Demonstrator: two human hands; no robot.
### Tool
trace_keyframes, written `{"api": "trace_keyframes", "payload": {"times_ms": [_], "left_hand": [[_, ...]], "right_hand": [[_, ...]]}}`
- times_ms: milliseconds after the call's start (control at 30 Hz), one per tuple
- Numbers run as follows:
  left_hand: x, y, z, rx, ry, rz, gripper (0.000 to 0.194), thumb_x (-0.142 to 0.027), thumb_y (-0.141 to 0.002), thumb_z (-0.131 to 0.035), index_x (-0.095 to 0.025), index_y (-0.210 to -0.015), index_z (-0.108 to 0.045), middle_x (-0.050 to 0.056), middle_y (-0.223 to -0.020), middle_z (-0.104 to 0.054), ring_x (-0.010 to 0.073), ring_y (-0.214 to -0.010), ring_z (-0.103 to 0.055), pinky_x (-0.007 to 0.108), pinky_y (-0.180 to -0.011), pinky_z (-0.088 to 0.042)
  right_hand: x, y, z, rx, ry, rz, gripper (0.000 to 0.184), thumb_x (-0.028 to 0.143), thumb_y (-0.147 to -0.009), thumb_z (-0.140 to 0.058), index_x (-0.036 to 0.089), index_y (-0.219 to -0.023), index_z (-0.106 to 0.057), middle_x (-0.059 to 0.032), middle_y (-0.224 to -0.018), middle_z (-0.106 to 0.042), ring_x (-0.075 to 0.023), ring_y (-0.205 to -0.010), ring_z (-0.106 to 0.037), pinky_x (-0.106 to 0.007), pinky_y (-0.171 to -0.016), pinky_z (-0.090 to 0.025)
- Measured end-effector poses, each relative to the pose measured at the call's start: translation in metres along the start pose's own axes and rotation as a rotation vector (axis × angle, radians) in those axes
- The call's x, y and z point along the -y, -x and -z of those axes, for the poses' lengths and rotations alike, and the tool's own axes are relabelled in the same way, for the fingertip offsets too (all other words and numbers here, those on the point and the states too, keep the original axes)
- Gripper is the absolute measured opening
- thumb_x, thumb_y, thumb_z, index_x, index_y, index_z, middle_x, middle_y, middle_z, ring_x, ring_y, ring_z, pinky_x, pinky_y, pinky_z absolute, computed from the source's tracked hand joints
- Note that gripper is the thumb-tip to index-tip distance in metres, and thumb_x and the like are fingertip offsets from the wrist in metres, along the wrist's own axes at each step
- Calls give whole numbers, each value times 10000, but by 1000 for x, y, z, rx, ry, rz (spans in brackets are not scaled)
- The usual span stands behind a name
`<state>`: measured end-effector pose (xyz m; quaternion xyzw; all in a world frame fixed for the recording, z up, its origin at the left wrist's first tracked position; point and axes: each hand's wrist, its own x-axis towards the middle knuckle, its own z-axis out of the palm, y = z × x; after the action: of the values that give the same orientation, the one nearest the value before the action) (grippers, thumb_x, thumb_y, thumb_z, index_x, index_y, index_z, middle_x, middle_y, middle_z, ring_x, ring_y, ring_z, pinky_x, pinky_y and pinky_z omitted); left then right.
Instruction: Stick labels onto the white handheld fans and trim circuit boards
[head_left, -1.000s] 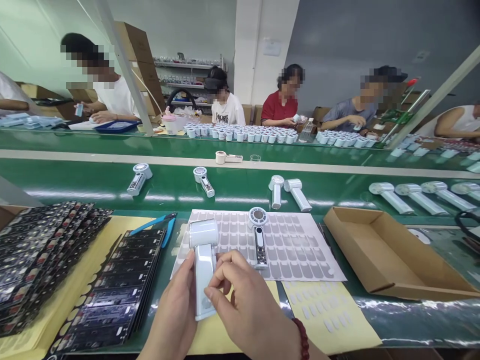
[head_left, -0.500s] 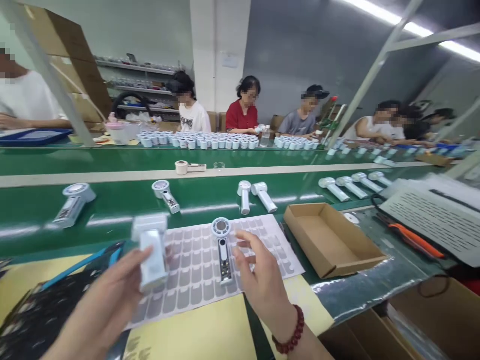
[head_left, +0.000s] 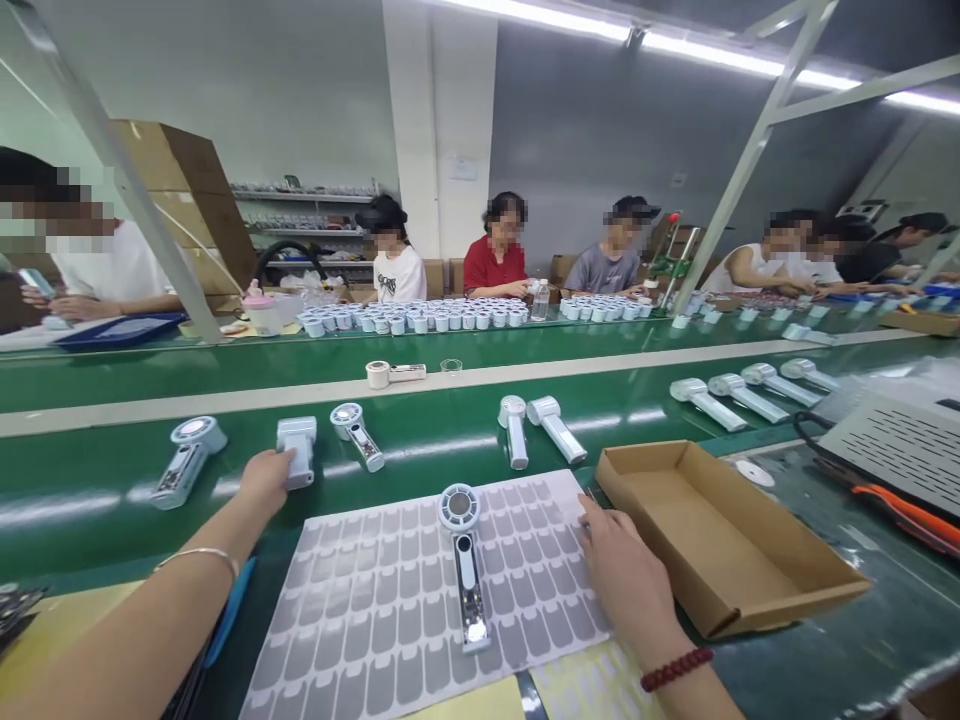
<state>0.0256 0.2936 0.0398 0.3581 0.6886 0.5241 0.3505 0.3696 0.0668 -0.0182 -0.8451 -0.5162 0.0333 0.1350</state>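
My left hand (head_left: pixel 268 478) is closed on a pale blue handheld fan (head_left: pixel 298 452) over the green belt. My right hand (head_left: pixel 626 555) is at the right edge of a sheet of grey stickers (head_left: pixel 360 600). Its fingers are drawn together by a thin dark object (head_left: pixel 592 493), too small to make out, between the sheet and a cardboard tray. On the sheet lies another handheld fan (head_left: pixel 459 508), round head away from me, its handle uncovered to show the circuit inside.
More fans lie along the green belt (head_left: pixel 420 450), including a fan with its handle open (head_left: pixel 357 435). The cardboard tray (head_left: pixel 720 530) sits right of the sheet, near a slotted grey device (head_left: pixel 892 440). Co-workers sit across the line behind rows of small cups (head_left: pixel 450 318).
My left hand has carried its fan forward onto the belt area. My right hand has moved right, away from the fan on the sheet, to the sheet's edge. The view has shifted slightly.
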Motion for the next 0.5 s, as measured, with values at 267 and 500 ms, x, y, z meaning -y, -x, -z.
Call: {"api": "trace_keyframes", "payload": {"times_ms": [267,500], "left_hand": [[-5,14,-50,133,-408,-60,422,-355,-896,-675,-195,-1280,-603,121,-1395,-567,310,-1230,-566,563,-1003,-484],[-4,23,-79,245,-181,213,360,-352,-904,-670,-185,-1219,-619,94,-1222,-644,242,-1022,-655,438,-827,-578]], "right_hand": [[-5,-6,-7,-12,75,83,478,16,-974,-392,120,-1412,-554,-128,-1210,-692,-279,-1212,-577,-338,-859,-564],[-9,-2,-11,-107,73,31,387,181,-1010,-470,161,-1387,-557,-104,-1151,-718,-241,-1062,-676,-290,-709,-574]]}}
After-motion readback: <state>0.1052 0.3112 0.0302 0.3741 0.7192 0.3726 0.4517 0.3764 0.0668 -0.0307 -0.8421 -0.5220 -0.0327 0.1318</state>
